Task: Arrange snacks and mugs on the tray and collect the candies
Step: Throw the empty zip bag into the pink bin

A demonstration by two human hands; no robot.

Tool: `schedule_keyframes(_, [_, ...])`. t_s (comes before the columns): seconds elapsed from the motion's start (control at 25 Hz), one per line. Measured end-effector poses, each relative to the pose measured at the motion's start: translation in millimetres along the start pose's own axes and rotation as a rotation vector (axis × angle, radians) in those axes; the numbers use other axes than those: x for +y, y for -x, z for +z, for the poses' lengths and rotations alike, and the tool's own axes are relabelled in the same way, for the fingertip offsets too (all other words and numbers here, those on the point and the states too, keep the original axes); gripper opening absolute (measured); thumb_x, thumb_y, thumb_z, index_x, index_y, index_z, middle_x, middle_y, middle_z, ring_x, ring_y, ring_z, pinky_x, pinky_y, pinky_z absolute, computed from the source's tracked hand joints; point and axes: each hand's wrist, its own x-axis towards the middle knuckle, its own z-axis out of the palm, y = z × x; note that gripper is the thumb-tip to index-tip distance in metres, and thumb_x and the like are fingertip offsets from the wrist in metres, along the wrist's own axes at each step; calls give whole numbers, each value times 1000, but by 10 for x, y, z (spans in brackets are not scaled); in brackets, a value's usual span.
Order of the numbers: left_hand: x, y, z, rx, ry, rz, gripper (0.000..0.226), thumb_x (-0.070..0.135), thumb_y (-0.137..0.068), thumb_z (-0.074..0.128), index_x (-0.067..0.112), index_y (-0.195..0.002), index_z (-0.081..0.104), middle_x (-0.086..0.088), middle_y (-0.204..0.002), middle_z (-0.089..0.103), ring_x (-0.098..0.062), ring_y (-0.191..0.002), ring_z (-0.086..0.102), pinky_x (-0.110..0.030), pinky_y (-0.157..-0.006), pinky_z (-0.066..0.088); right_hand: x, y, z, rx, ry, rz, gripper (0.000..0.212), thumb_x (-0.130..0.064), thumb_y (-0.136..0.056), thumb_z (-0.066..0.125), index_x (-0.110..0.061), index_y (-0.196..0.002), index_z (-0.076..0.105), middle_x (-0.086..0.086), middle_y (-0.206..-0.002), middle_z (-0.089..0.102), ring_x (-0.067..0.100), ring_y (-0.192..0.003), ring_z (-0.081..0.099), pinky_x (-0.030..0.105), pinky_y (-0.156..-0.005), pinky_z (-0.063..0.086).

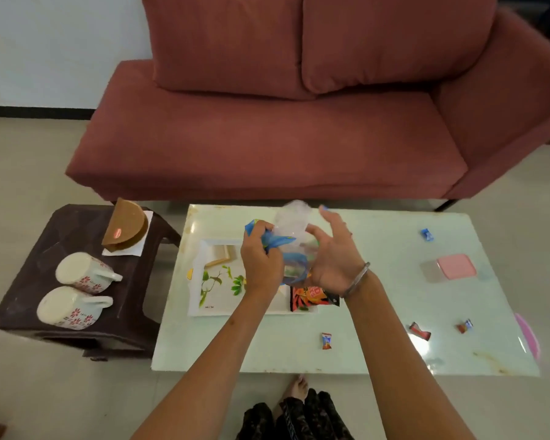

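Note:
Over the white leaf-printed tray (218,289), my left hand (261,265) grips a crumpled blue snack wrapper (278,244). My right hand (335,258) holds a clear plastic sleeve (291,222) against that wrapper, fingers spread. Wafer biscuits (221,255) lie at the tray's far left corner. An orange snack packet (311,298) lies at the tray's right edge, below my right wrist. Two floral mugs (85,273) (70,308) lie on their sides on the dark stool (29,281). Wrapped candies (326,340) (419,330) (465,326) (427,234) are scattered on the glass table (378,360).
A small box with a pink lid (454,266) stands at the table's right. A brown half-round pack (126,227) on a napkin sits at the stool's back. A red sofa (267,138) runs behind the table. A pink object (527,336) pokes past the table's right edge.

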Motion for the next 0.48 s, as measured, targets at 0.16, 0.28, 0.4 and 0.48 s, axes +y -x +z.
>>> schedule_keyframes(0.16, [20, 245, 178, -212, -99, 99, 35, -14, -66, 48, 11, -90, 45, -18, -98, 47, -23, -81, 49, -11, -61, 43, 140, 199, -46, 211, -20, -109, 50, -59, -85, 45, -19, -106, 66, 10, -102, 70, 27, -87, 65, 39, -74, 54])
schedule_keyframes(0.28, [135, 597, 341, -402, 116, -12, 51, 5, -67, 57, 14, -115, 40, -13, -116, 46, -24, -100, 55, -21, -77, 54, 237, 435, -212, 578, 5, -202, 19, -25, -80, 62, -8, -86, 66, 18, -93, 65, 31, -82, 61, 44, -74, 54])
schedule_keyframes(0.4, [288, 953, 567, -447, 454, -235, 89, 29, -67, 63, 35, -140, 12, 4, -141, 29, -15, -126, 45, -37, -99, 47, 327, 723, -507, 739, 119, -395, 19, -11, -75, 67, -7, -59, 56, 12, -65, 54, 24, -63, 54, 34, -61, 50])
schedule_keyframes(0.48, [405, 1048, 778, -462, 485, -370, 105, 46, -57, 73, 50, -138, 7, 8, -151, 17, -22, -135, 37, -48, -106, 40, 416, 895, -663, 798, 197, -621, 29, -4, -71, 69, -14, -55, 47, 5, -57, 49, 18, -59, 49, 29, -59, 46])
